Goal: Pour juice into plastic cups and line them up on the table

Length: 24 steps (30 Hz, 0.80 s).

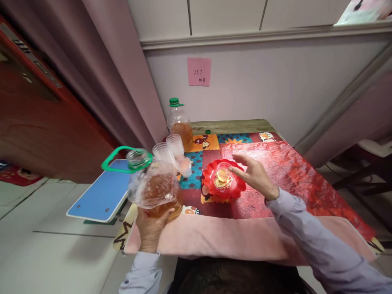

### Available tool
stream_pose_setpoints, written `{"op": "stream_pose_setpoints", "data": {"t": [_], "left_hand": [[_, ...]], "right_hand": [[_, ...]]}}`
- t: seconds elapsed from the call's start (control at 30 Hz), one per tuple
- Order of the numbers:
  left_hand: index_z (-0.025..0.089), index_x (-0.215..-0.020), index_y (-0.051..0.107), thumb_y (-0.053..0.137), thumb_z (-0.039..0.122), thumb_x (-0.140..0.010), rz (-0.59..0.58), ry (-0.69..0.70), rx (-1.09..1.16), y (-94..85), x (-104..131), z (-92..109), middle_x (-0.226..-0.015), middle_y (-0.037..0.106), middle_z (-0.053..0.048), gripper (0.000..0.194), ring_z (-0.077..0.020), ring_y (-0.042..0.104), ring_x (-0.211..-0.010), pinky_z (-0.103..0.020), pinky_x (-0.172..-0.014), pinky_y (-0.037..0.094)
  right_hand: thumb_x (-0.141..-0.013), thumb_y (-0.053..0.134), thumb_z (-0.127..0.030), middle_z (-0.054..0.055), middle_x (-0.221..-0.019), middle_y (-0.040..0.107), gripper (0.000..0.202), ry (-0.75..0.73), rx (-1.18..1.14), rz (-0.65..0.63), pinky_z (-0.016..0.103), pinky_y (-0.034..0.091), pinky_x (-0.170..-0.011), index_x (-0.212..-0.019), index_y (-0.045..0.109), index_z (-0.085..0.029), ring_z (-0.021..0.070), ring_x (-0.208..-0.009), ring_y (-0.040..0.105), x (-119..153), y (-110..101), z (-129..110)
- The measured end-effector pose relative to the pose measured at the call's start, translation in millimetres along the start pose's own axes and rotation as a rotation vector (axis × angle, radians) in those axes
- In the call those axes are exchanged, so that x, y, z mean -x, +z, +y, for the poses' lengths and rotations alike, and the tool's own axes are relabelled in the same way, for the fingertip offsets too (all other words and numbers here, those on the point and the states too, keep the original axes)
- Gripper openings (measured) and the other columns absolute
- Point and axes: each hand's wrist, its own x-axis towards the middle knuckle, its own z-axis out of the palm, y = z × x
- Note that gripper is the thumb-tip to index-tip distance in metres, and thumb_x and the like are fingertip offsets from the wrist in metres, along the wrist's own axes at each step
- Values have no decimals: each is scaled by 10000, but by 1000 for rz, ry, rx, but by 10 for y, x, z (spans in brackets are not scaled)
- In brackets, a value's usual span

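Observation:
My left hand (150,228) grips the lower side of a large clear jug (159,190) of amber liquid, which has a green handle ring and no cap on its mouth. A red scalloped dish (211,185) sits mid-table with a small clear cup (223,173) of yellowish liquid in it. My right hand (252,173) is at the cup's right side, thumb and fingers apart; whether it touches the cup is hard to tell. Stacks of clear plastic cups (163,153) stand behind the jug, with a smaller cup (184,166) beside them.
A second jug (182,128) with a green cap stands at the back left, and a loose green cap (208,132) lies near the back edge. Red sheeting (275,175) covers the table's right side; a pink cloth (220,237) lines the front. A blue stool (102,194) is at left.

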Motion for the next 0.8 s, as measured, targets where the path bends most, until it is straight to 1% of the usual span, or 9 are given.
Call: {"op": "stream_pose_setpoints", "data": {"t": [0.07,0.13,0.27,0.33,0.4,0.5,0.57,0.67,0.8], "left_hand": [[200,-1167,660,1010,521,-420,-7,-43,-4,-19,-29,27,-1044,798,-112,886,-384,762,-1020,-615,-988,605],[210,-1149,654,1014,496,-401,-19,-68,6,-24,-38,80,-1065,795,-110,879,-396,749,-1067,-626,-1021,587],[227,-1240,645,1012,421,-482,-68,-68,115,-4,-21,194,-1224,779,-129,864,-402,717,-1202,-659,-1111,529],[238,-1304,638,1013,380,-511,-92,-63,166,7,-17,208,-1309,761,-138,888,-403,701,-1255,-674,-1144,503],[246,-1292,651,1027,363,-487,-94,-86,198,13,-22,188,-1293,771,-130,896,-415,707,-1247,-709,-1154,484],[263,-1255,678,1041,368,-466,-101,-124,237,17,-30,137,-1247,792,-109,875,-430,717,-1222,-752,-1163,459],[264,-1266,689,1040,373,-487,-110,-126,259,17,-30,121,-1259,793,-115,862,-429,718,-1218,-750,-1164,461],[226,-1287,692,1038,367,-509,-143,-124,254,12,-29,123,-1274,788,-140,863,-427,727,-1202,-742,-1142,488],[236,-1298,692,1034,367,-502,-142,-113,237,13,-37,151,-1296,784,-128,877,-442,708,-1249,-746,-1145,484]], "right_hand": [[-923,774,-653,153,-1238,824,576,-10,115,-29,536,658,-1002,-1307,746,-224,356,-1145,801,-120,-101,189],[-903,801,-648,165,-1282,809,620,-41,220,-110,527,650,-1011,-1342,728,-217,366,-1172,791,-190,-96,294],[-847,875,-624,221,-1352,764,804,-49,394,-320,506,627,-1013,-1457,635,-157,391,-1205,771,-219,119,297],[-853,879,-601,237,-1365,751,861,-26,453,-379,486,611,-1017,-1507,578,-128,391,-1224,762,-221,238,246],[-877,858,-580,240,-1378,744,867,-3,505,-407,467,587,-1040,-1533,543,-109,388,-1266,744,-230,321,185],[-919,808,-553,221,-1379,748,802,35,564,-418,437,560,-1058,-1534,541,-113,373,-1290,733,-250,364,96],[-919,803,-532,212,-1388,745,790,54,582,-427,424,559,-1046,-1538,541,-118,365,-1284,735,-261,350,47],[-903,810,-530,219,-1403,733,817,61,573,-434,421,568,-1013,-1549,532,-113,368,-1274,737,-275,302,-4],[-925,777,-457,191,-1325,769,665,32,526,-429,391,575,-951,-1480,600,-134,341,-1195,768,-293,258,-25]]}}
